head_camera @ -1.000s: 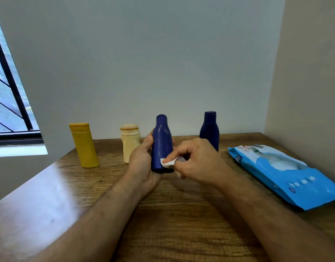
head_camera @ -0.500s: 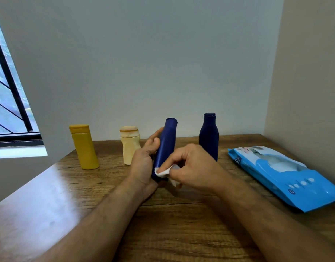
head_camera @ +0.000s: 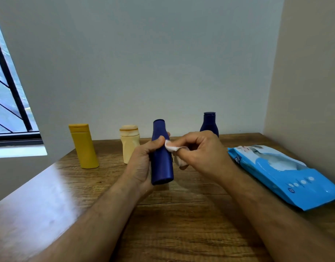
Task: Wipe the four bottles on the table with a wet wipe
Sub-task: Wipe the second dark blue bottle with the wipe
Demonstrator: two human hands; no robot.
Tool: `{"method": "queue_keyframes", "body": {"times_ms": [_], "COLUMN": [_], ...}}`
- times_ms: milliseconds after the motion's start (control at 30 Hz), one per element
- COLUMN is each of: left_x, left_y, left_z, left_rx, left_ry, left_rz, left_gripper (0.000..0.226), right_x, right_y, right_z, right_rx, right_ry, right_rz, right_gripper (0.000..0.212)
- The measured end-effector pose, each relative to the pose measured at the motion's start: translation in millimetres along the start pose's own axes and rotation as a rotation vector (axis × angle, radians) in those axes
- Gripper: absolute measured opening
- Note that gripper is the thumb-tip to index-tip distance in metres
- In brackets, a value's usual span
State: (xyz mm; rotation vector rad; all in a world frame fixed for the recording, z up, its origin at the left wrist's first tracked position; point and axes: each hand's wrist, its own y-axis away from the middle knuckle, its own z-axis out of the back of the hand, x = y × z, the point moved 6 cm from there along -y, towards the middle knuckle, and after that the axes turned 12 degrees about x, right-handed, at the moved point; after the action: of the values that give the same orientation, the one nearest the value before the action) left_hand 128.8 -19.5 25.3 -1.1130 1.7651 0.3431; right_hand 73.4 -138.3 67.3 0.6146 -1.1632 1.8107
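Note:
My left hand [head_camera: 142,163] grips a dark blue bottle [head_camera: 161,163], held almost upright above the wooden table [head_camera: 181,214]. My right hand [head_camera: 200,150] pinches a white wet wipe [head_camera: 173,148] against the bottle's upper right side. A second dark blue bottle [head_camera: 209,122] stands behind my right hand, its lower part hidden. A cream bottle [head_camera: 129,143] and a yellow bottle [head_camera: 84,146] stand upright at the back left.
A blue pack of wet wipes [head_camera: 284,173] lies on the table at the right, close to the side wall. The back wall runs just behind the bottles. A window [head_camera: 6,103] is at the far left.
The held blue bottle has swung from tilted back to near upright. My right hand with the wipe has slid up from the bottle's lower part to its upper side.

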Motion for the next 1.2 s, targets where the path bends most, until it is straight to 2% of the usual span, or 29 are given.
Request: {"method": "queue_keyframes", "body": {"times_ms": [100,200,267,400,500,567,700,800,900,1033,1100,1200], "left_x": [-4,-1,2,11,14,9,-8,-13,-10,5,12,16], "left_y": [0,-2,-3,-3,-4,-6,-8,-8,-6,-1,-1,-3], "left_z": [4,6,4,-6,-6,-2,8,13,9,-11,-15,-17], "left_rx": [-0.056,-0.048,-0.018,0.089,0.087,0.058,-0.011,-0.069,-0.034,0.133,0.207,0.245], "left_ry": [0.041,0.065,0.080,0.106,0.070,0.041,0.078,0.100,0.128,0.111,0.057,0.011], "left_rz": [-0.002,0.014,0.019,0.107,0.110,0.058,-0.027,-0.065,-0.053,0.044,0.086,0.102], "left_gripper": [0.023,0.027,0.023,0.037,0.036,0.031,0.034,0.035,0.037,0.041,0.046,0.042], "right_x": [-1,-4,-8,-11,-9,-10,-9,-7,-11,-16,-13,-7], "right_y": [1,2,1,0,2,0,-2,-1,-1,-1,1,2], "right_z": [-7,-7,-2,10,17,14,0,-2,1,12,16,20], "right_rx": [0.147,0.182,0.091,-0.149,-0.232,-0.165,0.104,0.164,0.070,-0.126,-0.184,-0.226], "right_ry": [-0.001,0.050,0.040,0.051,0.048,0.032,-0.008,0.009,0.029,0.035,0.020,-0.028], "right_rz": [-0.041,-0.071,-0.080,-0.075,-0.053,-0.068,-0.108,-0.094,-0.091,-0.098,-0.071,-0.027], "right_gripper": [0.006,0.004,0.007,0.011,0.013,0.010,0.006,0.005,0.007,0.012,0.016,0.010]}}
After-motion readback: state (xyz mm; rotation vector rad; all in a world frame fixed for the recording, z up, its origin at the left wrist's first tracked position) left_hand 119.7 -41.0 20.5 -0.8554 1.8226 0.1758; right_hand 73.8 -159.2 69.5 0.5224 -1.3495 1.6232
